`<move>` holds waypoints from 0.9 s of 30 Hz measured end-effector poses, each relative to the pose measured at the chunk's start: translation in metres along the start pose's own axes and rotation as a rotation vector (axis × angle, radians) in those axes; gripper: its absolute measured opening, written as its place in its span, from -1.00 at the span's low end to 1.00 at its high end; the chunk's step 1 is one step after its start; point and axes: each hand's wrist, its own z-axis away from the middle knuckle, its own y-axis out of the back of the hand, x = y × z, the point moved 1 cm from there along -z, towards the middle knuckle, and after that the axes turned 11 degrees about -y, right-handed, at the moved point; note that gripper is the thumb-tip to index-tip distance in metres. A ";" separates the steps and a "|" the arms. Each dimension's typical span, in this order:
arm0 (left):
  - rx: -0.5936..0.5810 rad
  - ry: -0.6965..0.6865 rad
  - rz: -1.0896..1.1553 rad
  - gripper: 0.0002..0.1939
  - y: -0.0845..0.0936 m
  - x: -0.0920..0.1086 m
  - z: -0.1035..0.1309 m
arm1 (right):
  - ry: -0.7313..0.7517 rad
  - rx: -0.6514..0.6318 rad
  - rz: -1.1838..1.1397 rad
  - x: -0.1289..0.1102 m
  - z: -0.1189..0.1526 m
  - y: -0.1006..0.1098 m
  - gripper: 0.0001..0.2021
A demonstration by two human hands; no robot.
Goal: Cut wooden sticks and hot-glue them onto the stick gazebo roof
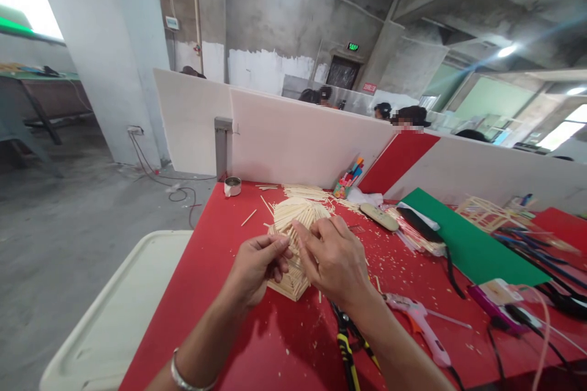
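A small model built of pale wooden sticks point(300, 211) stands on the red table, with a fanned, roof-like top and a stepped base. In front of it, on the left side, my left hand point(259, 269) has thumb and index finger pinched together; whatever is between them is too small to make out. My right hand point(337, 256) is at the model's right front, fingers bent, with the index finger reaching to the edge of the roof. Anything in its grip is hidden. Both hands cover part of the model's middle.
Loose sticks point(307, 193) lie behind the model, near a metal cup point(232, 186) and a pen holder point(343, 186). Yellow-and-black pliers point(347, 354), a pink glue gun point(424, 330) and a power strip point(498, 305) sit to the right. A white partition point(298, 134) edges the table.
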 end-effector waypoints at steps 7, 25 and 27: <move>-0.038 0.012 -0.013 -0.65 -0.001 0.006 0.004 | 0.005 0.018 0.007 -0.001 0.000 0.000 -0.65; 0.045 -0.188 -0.294 -0.67 0.003 0.007 0.035 | -0.249 0.056 -0.497 -0.004 0.029 0.015 -0.71; -0.030 -0.113 -0.333 -0.68 0.002 0.000 0.053 | -0.389 -0.085 -0.759 -0.007 0.045 0.018 -0.73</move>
